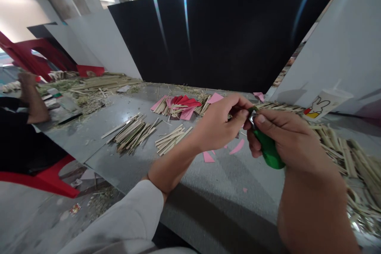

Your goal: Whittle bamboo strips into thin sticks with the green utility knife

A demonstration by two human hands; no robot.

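Note:
My right hand is wrapped round a green-handled tool with a shiny metal head; its exact kind is hard to make out. At the metal head, the fingers of my left hand are pinched together, and whatever they hold is hidden. Both hands meet above the grey table. Beneath them lie a curved pink paper scrap and a pink triangular piece. Left of my forearm are two loose piles of thin strips, a larger one and a smaller one.
Red and pink paper pieces lie among sticks farther back. A rabbit-printed cup and split stalks are at right. A black panel stands behind. Another person's arm rests at left, near a red chair.

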